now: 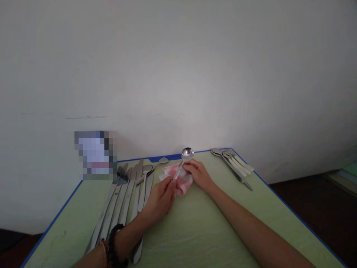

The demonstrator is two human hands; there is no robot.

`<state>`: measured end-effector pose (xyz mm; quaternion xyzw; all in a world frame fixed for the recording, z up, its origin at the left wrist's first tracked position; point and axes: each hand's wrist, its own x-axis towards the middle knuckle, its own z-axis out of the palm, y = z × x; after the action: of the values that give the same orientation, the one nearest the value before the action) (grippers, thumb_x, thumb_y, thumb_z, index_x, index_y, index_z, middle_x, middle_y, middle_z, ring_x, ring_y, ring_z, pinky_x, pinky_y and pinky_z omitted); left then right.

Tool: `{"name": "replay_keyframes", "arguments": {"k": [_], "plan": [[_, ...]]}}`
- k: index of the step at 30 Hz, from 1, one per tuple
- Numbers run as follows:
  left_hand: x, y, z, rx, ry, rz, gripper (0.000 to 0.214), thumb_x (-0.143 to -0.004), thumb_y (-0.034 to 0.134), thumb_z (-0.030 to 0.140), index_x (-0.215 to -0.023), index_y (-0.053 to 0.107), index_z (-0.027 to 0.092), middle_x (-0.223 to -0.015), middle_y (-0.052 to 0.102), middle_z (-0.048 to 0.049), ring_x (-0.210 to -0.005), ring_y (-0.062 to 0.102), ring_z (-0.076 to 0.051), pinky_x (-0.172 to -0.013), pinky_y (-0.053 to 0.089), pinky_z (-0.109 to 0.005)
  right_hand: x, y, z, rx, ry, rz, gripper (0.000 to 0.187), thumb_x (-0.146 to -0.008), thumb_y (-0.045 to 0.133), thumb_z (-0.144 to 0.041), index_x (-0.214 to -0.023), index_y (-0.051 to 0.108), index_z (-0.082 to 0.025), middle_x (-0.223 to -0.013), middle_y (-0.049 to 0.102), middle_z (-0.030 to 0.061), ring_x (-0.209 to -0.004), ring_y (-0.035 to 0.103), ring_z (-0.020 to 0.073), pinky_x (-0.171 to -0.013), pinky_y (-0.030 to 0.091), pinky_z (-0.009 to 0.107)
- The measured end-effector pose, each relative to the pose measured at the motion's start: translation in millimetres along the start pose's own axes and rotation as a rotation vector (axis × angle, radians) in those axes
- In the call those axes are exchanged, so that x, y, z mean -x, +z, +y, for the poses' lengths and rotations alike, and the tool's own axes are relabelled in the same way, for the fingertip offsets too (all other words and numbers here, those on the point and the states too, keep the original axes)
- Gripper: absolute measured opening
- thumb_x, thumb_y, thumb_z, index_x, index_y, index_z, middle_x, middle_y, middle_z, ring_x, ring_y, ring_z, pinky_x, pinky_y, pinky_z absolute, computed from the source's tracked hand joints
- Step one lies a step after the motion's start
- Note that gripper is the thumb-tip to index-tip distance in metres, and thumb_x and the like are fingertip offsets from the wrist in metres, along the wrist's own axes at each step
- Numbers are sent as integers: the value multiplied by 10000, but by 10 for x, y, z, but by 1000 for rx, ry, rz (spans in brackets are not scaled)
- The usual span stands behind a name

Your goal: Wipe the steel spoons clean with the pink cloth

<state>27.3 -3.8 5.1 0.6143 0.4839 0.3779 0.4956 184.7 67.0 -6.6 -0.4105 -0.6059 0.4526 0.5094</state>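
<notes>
A shiny spoon [187, 153] with a round bowl points away from me above the table. My left hand [163, 195] is closed around the lower part of its handle. Under and behind the handle bunches a pink and white cloth [182, 182]. My right hand [198, 174] pinches the cloth close to the spoon's neck; the fingertips are partly hidden. Just left of my left hand lie a small spoon [141, 193] and another spoon [163, 160], among several table knives [119, 203] laid side by side, some partly covered by my left forearm.
On the right of the green table [206, 230] lies a pile of spoons [230, 163] and white-handled cutlery [239, 163]. A pixelated upright object [95, 156] stands at the back left corner. A pale wall [178, 82] rises directly behind the table's blue edge.
</notes>
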Motion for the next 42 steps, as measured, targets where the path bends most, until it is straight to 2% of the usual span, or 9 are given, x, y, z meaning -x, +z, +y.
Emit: {"name": "replay_keyframes", "arguments": {"k": [4, 9, 12, 16, 22, 25, 27, 33, 42], "plan": [[-24, -6, -19, -73, 26, -38, 358, -891, 335, 475, -719, 458, 187, -371, 397, 100, -276, 335, -65, -321, 233, -165, 18, -44, -70, -79, 101, -201, 212, -760, 545, -320, -800, 708, -191, -673, 648, -13, -619, 505, 131, -589, 353, 244], [-33, 1, -36, -129, 12, -62, 378, -894, 328, 482, -721, 483, 184, -407, 434, 80, -297, 370, -73, -326, 262, -171, 0, -80, -42, -168, 167, -231, 179, -716, 615, -333, -730, 687, -169, -640, 625, -22, -558, 464, 96, -555, 331, 222], [-24, 4, -60, -175, 32, -62, 437, -895, 319, 492, -637, 480, 180, -429, 452, 61, -333, 400, -75, -355, 298, -175, -26, -31, 26, -252, 190, -99, 201, -722, 602, -352, -627, 612, -176, -520, 524, -48, -480, 405, 85, -503, 308, 220], [-26, 2, -91, -172, -18, -61, 504, -897, 259, 514, -698, 556, 159, -419, 452, 62, -313, 375, -81, -351, 283, -185, -50, 35, 50, -299, 40, 261, 313, -789, 476, -356, -516, 445, -207, -466, 440, -47, -517, 463, 112, -579, 374, 247], [-16, 13, -27, -375, 94, -105, 375, -890, 344, 406, -755, 595, 162, -435, 458, 59, -396, 442, -107, -430, 306, -195, -122, -220, -319, -54, -23, 113, 246, -808, 462, -409, -686, 562, -220, -435, 357, -73, -410, 300, 94, -451, 229, 238], [-2, 15, 3, -452, 141, -122, 342, -879, 366, 369, -750, 609, 166, -450, 462, 50, -425, 453, -116, -440, 291, -199, -179, -568, -530, 382, -114, -17, 192, -729, 575, -364, -626, 616, -207, -504, 509, -34, -502, 391, 107, -520, 266, 240], [2, 15, 9, -473, 160, -119, 340, -879, 365, 358, -756, 618, 166, -460, 464, 48, -429, 444, -116, -443, 284, -200, -208, -825, -609, 633, -146, 35, 195, -735, 558, -342, -611, 630, -211, -528, 555, -15, -528, 418, 119, -548, 277, 247], [0, 21, 0, -484, 148, -132, 343, -885, 351, 348, -823, 640, 173, -454, 463, 50, -428, 464, -123, -454, 293, -201, -205, -1382, -594, 1223, 116, 82, 274, -796, 478, -307, -673, 688, -182, -690, 675, 86, -611, 552, 181, -589, 333, 277], [14, 23, 27, -532, 152, -126, 333, -886, 352, 322, -784, 631, 173, -481, 460, 46, -448, 466, -118, -463, 273, -204, -187, -1511, -362, 1328, 339, 118, 175, -722, 542, -201, -751, 713, -176, -836, 699, 131, -761, 626, 228, -666, 415, 294]]}}
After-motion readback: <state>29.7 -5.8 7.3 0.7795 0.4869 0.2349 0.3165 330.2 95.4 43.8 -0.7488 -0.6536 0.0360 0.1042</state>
